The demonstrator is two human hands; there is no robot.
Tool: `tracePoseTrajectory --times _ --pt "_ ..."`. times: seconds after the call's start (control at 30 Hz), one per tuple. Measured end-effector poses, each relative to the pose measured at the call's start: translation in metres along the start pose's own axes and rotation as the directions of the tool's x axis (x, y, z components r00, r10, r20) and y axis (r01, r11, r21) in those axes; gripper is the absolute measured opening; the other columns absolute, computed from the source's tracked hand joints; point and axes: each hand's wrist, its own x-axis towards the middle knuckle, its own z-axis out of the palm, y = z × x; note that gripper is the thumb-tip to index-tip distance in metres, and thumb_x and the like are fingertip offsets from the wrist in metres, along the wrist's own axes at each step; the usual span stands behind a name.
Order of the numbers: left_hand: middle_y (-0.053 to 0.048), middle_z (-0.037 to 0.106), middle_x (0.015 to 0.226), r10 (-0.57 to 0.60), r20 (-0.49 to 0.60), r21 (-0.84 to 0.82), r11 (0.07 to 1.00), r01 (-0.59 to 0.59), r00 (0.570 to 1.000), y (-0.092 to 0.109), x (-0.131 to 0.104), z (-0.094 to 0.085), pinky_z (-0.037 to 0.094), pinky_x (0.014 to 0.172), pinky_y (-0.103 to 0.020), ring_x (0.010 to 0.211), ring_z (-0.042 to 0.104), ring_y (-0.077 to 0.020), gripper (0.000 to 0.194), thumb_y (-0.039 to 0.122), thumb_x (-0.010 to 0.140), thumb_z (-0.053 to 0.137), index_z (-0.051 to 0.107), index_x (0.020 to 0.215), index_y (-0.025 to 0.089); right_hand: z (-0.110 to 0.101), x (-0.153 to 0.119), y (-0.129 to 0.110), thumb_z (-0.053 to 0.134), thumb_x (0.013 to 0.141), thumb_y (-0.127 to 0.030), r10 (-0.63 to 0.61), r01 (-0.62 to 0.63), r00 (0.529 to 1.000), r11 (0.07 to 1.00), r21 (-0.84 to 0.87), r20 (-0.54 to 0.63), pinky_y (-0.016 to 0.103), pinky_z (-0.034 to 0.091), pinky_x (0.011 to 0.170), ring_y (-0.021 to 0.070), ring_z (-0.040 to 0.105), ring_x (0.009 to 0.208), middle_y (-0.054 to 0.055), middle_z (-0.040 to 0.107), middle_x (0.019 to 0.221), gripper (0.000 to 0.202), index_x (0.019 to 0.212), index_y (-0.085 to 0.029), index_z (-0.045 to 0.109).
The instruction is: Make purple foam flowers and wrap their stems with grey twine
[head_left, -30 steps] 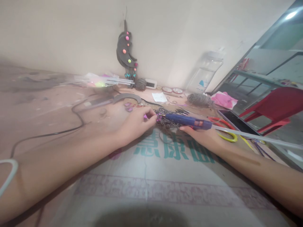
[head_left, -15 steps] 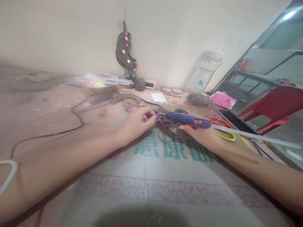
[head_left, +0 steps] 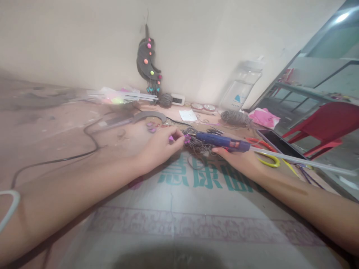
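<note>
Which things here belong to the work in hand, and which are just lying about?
In use:
blue plastic glue gun, in right hand
translucent glue stick
small purple piece, at left hand

Seemingly idle:
clear plastic water bottle
dark rectangular phone
square white paper

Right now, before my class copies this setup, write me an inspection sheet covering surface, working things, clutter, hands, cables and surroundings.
Surface: printed sheet with teal characters, lying on the table.
Working things: blue glue gun, clear stick out of its back, tip beside a small purple piece.
Clutter: tangled grey yarn around the tip; yellow loop and dark-screened device at right.
Hands: left hand pinches the purple piece; right hand grips the glue gun.
Cables: black cable curves across the table's left side.
Surroundings: crescent ornament against the wall; red chair at right.
</note>
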Motion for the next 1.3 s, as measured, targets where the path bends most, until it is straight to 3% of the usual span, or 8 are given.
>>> tracePoseTrajectory --times 1.3 --pt "0.000 0.068 0.080 -0.047 -0.018 -0.041 0.998 0.046 0.999 0.0004 0.0007 -0.0006 0.045 0.074 -0.027 0.077 0.061 -0.0158 0.017 0.027 0.091 0.052 0.059 0.078 0.019 0.0010 0.0005 0.0015 0.071 0.081 -0.044 -0.013 0.013 1.000 1.000 -0.013 -0.006 0.038 0.057 0.074 0.0256 0.071 0.081 0.003 0.075 0.085 0.019 0.082 -0.025 0.071"
